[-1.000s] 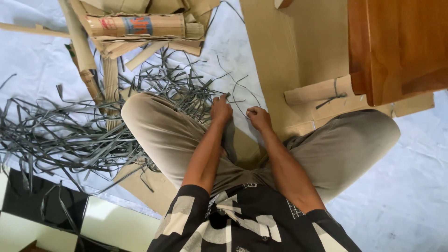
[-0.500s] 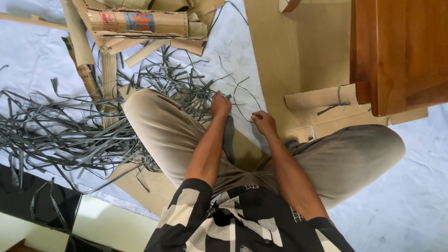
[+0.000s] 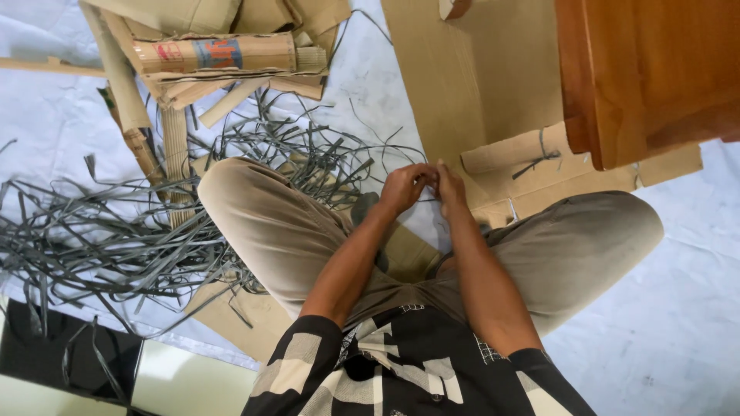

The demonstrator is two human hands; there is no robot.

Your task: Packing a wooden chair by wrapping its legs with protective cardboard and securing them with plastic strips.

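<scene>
Half a second ago the hands were apart, the left at the edge of the strip pile; now they have come together in front of the crossed legs, fingertips touching. Largest first: the white floor sheet spreads under everything, with flattened cardboard ahead and a wooden furniture piece over its right side. The tangle of grey strips sprawls to the left — well past the left knee — below a rolled cardboard tube. The left hand and right hand pinch one thin grey strip between them — its loose end arcs up over the sheet toward the pile.
</scene>
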